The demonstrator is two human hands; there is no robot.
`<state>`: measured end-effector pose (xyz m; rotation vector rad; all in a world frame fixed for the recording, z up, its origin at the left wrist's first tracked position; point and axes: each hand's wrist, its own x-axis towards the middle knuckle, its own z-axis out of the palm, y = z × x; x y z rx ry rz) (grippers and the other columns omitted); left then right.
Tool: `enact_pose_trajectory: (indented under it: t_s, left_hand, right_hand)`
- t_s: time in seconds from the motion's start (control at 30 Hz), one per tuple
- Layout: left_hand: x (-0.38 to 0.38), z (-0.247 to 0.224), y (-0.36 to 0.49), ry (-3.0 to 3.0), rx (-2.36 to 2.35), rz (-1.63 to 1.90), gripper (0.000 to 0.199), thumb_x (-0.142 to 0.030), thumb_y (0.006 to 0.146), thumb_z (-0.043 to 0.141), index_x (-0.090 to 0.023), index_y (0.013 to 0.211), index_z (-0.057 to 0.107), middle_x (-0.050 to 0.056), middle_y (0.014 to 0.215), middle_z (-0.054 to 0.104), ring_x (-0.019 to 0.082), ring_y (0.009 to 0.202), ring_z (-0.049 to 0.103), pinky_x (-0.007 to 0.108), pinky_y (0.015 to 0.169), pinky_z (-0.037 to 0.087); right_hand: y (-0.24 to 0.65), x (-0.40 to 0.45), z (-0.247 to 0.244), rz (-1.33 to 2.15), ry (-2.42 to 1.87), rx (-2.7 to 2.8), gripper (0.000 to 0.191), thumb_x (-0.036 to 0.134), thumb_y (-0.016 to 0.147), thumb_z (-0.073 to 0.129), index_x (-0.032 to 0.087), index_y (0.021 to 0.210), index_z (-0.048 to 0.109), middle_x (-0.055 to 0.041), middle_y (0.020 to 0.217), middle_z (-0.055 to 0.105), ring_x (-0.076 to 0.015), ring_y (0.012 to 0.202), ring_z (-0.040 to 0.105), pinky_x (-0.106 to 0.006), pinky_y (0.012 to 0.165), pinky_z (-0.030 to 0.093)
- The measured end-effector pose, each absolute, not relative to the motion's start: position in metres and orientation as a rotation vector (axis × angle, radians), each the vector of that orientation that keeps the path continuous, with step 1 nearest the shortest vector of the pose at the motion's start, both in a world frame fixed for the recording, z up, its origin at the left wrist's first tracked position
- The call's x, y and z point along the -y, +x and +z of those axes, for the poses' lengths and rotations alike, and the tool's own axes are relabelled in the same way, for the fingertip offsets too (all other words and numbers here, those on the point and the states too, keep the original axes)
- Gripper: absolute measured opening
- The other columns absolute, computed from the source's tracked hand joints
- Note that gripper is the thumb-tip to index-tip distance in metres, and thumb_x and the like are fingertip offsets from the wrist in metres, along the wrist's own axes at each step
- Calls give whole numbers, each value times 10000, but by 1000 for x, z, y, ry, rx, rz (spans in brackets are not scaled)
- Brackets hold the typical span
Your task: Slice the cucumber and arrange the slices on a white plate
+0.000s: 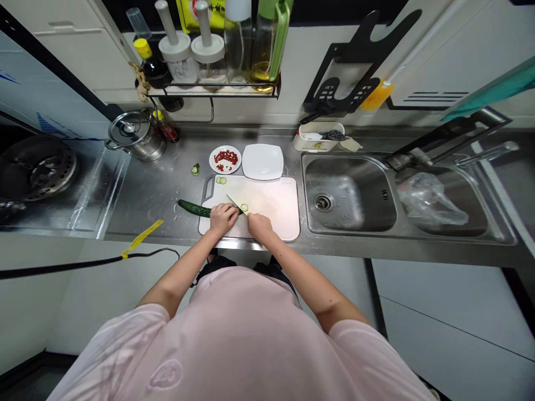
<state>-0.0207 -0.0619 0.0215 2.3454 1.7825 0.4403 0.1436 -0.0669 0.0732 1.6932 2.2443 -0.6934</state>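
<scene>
The left hand (223,217) is curled down over a cucumber (194,209), fingers closed on it and pinning it to the near left corner of the white cutting board (276,209), with the dark green uncut end sticking out left past the board's edge onto the steel counter (146,195). The right hand (259,225) is wrapped tight around the handle of a knife (234,203), whose blade angles up and to the left, right beside the left knuckles. One fresh slice (244,208) lies just beside the blade, and two more slices (221,180) sit at the far left corner of the board. To do this well, I'd say the left fingertips should stay tucked back behind the knuckles and the cucumber held flat so it doesn't roll, since the blade is working very close to that hand. Beyond the board are a small dish of chopped red peppers (225,159) and a bare white plate (263,161), with a cut cucumber end (195,169) left of the dish. The sink (349,195) is to the right, a steel pot (136,133) far left.
</scene>
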Motion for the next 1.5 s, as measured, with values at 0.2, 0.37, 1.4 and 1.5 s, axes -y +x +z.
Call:
enact_pose_trajectory:
  t_s: [0.2, 0.37, 1.4, 1.5]
  left_hand:
    - [62, 26, -20, 2316, -1775, 471, 271, -373, 903, 418, -264, 929, 664, 37, 1017, 666, 191, 956, 552, 338, 829, 333]
    - [61, 33, -17, 2266, -1811, 456, 256, -374, 891, 437, -275, 979, 656, 39, 1002, 676, 192, 950, 567, 357, 858, 313]
    - [30, 35, 24, 2236, -1891, 146, 194, -314, 780, 537, -216, 894, 659, 107, 952, 627, 278, 945, 535, 462, 844, 285]
    - [27, 40, 27, 2272, -1844, 32, 182, -271, 786, 517, -193, 853, 667, 105, 901, 642, 251, 878, 567, 444, 834, 290]
  right_hand:
    - [171, 94, 73, -669, 1663, -2177, 212, 122, 872, 410, 145, 1009, 570, -131, 945, 659, -225, 906, 636, -287, 733, 436]
    - [191, 113, 77, -702, 1653, -2098, 223, 174, 895, 402, 147, 1032, 576, -134, 937, 662, -228, 912, 634, -286, 725, 420]
    - [228, 95, 63, -658, 1953, -1957, 351, 317, 951, 292, 178, 1084, 585, -116, 987, 661, -215, 909, 625, -264, 709, 397]
    - [228, 95, 62, -656, 1948, -1971, 344, 312, 945, 295, 180, 1072, 587, -116, 982, 662, -219, 900, 626, -268, 700, 397]
